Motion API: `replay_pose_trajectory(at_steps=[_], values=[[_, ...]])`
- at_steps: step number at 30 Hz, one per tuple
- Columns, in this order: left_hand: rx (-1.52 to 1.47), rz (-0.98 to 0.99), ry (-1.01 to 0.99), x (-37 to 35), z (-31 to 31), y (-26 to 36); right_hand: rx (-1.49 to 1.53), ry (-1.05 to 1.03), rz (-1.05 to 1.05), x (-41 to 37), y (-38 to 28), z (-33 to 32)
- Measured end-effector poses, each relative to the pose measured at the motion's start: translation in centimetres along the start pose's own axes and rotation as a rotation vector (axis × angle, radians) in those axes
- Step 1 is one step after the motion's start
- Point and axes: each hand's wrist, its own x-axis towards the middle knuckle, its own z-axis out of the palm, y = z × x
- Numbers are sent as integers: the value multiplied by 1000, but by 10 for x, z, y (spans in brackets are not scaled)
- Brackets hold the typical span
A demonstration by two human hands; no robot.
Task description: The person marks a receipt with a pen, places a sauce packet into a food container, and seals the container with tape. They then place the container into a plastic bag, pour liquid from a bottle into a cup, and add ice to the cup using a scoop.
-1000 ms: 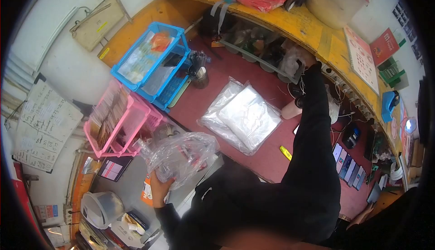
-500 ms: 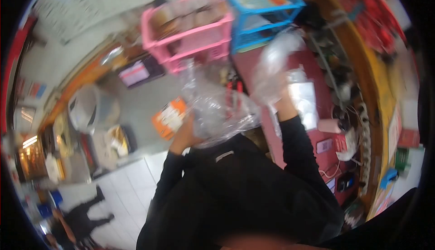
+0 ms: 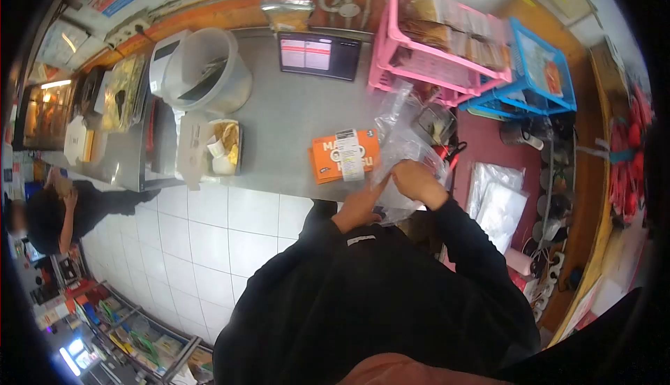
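A clear plastic bag (image 3: 408, 144) lies crumpled at the counter's front edge, beside an orange box (image 3: 328, 156) with a white printed label (image 3: 350, 154) on top. My left hand (image 3: 359, 207) is at the bag's lower left, fingers closed on its edge. My right hand (image 3: 419, 183) is closed on the bag's near part, with the fingertips bent into the plastic. The two hands are close together. Red-handled scissors (image 3: 455, 156) lie just right of the bag.
A tablet (image 3: 319, 55) stands at the counter's back, beside a pink basket (image 3: 447, 71) and a blue basket (image 3: 520, 71). A clear bucket (image 3: 222, 71) and an open food box (image 3: 225, 149) are at left. Plastic bags (image 3: 499, 203) lie at right. Another person (image 3: 77, 210) stands far left.
The view has turned right, toward the counter. My right hand, raised with loose plastic before, has come down beside my left hand at the bag.
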Motion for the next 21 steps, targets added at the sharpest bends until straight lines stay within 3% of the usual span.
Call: replay_pose_trajectory(at_steps=[2, 5, 8, 11, 13, 14, 17, 19, 20, 21], values=[[32, 56, -27, 0, 2, -6, 149, -88, 39, -11, -42, -55], [105, 159, -145, 0, 7, -16, -138, 477, -372, 38, -75, -23], [181, 198, -237, 1, 6, -20, -514, 344, -326, 105, -75, 27], [278, 154, -292, -5, 8, -33, -211, 262, -352, 120, -95, -1], [281, 222, -236, -24, -10, -36, -239, 412, -400, 146, -106, -14], [240, 192, -315, -30, -22, -38, -249, 489, -418, 162, -110, -22], [370, 261, -312, -38, -23, -54, -272, 581, -461, 222, -120, -31], [308, 440, -54, -37, 12, -84, -377, 480, -404, 256, -118, -19], [293, 448, -65, -38, 12, -87, -428, 427, -375, 265, -119, -14], [278, 455, -75, -40, 10, -90, -413, 513, -388, 266, -122, -9]])
